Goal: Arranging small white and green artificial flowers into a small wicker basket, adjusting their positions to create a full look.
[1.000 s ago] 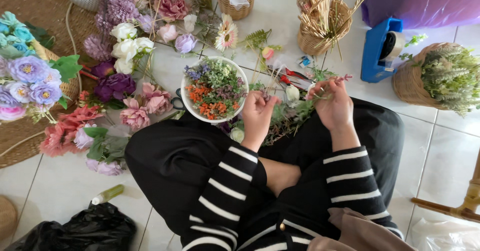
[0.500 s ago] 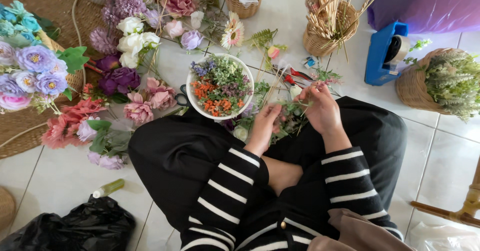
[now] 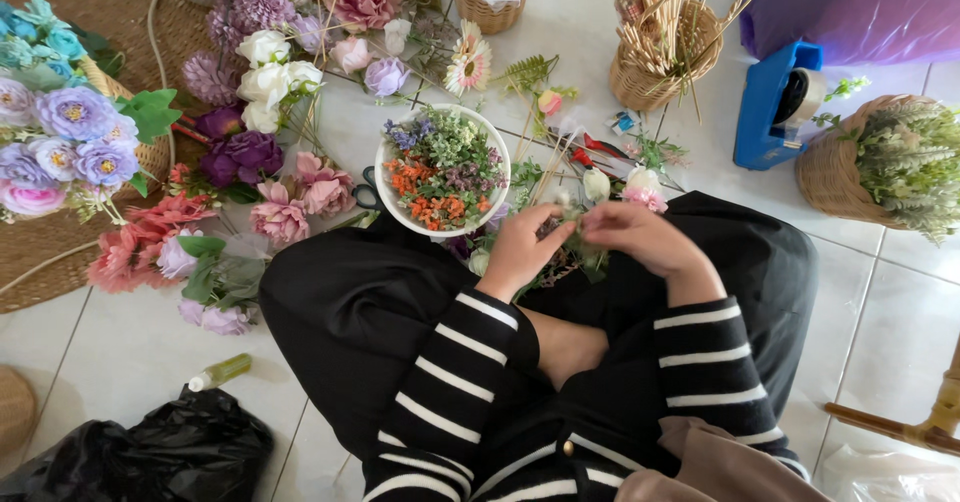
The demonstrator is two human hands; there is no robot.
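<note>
At the floor's left edge a woven mat (image 3: 60,262) carries blue and purple artificial flowers (image 3: 60,132). Beside it, loose pink, white and purple blooms (image 3: 260,162) lie on the tiled floor (image 3: 130,352), with a black plastic bag (image 3: 150,452) toward the near left corner. A white bowl (image 3: 385,182) of small mixed flower bits sits just ahead of the person's crossed legs. The left hand (image 3: 520,252) and right hand (image 3: 640,237) meet over the lap, both closed around a small flower bunch (image 3: 575,252) with green stems. Further right stand a wicker basket of sticks (image 3: 665,52), a blue tape dispenser (image 3: 770,107) and a basket of greenery (image 3: 880,162).
</note>
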